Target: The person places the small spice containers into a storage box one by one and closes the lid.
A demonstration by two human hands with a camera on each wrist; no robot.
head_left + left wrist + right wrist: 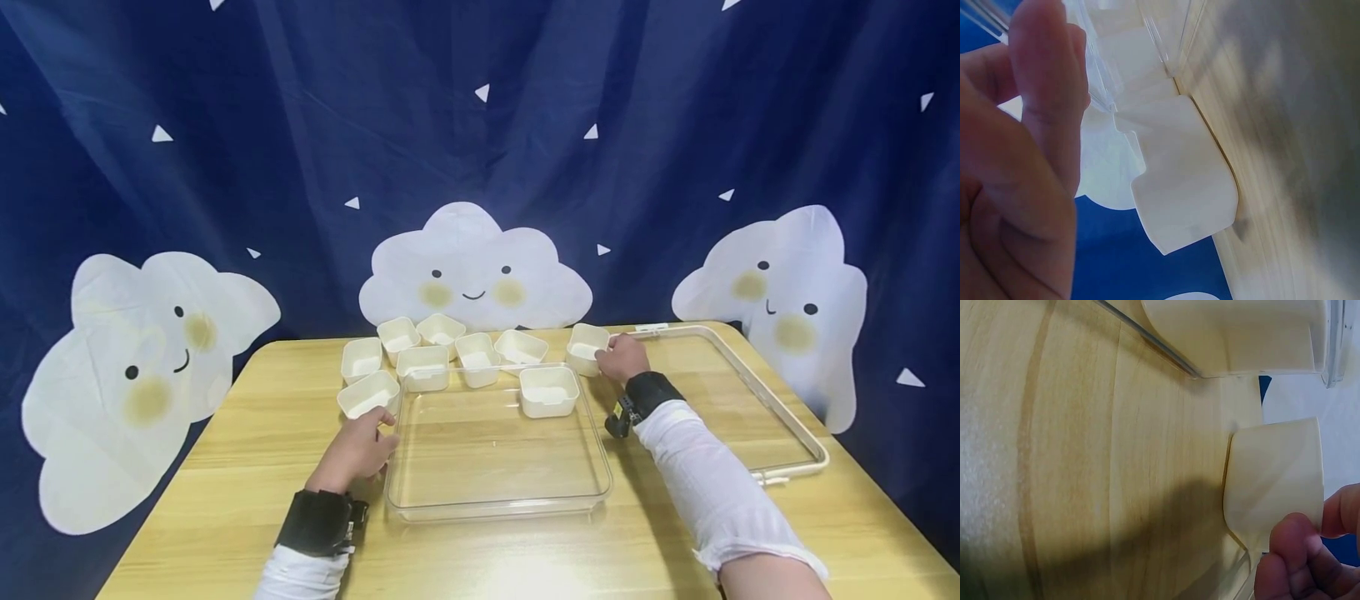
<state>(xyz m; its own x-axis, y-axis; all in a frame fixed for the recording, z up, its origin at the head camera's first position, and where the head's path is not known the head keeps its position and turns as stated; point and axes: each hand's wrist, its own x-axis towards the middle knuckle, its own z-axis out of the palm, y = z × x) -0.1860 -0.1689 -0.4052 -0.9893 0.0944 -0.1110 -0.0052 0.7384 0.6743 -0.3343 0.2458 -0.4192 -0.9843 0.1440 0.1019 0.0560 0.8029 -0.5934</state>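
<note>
At the back right, my right hand (624,360) pinches the near right wall of a small cream container (587,348). In the right wrist view its thumb and fingertips (1295,537) close on the container's rim, and its base is at the tabletop. My left hand (356,452) is beside the left wall of a clear plastic box (495,506), fingers right at the rim. One cream container (550,403) sits inside the box, in its far right corner. Another cream container (1185,169) stands just beyond the left hand, outside the box.
Several more cream containers (422,375) stand grouped behind the box, toward the back left. On the right lies a clear lid with a white frame (780,404) and side clips. The wooden table (225,500) meets a dark blue curtain (315,125) with clouds at its back edge.
</note>
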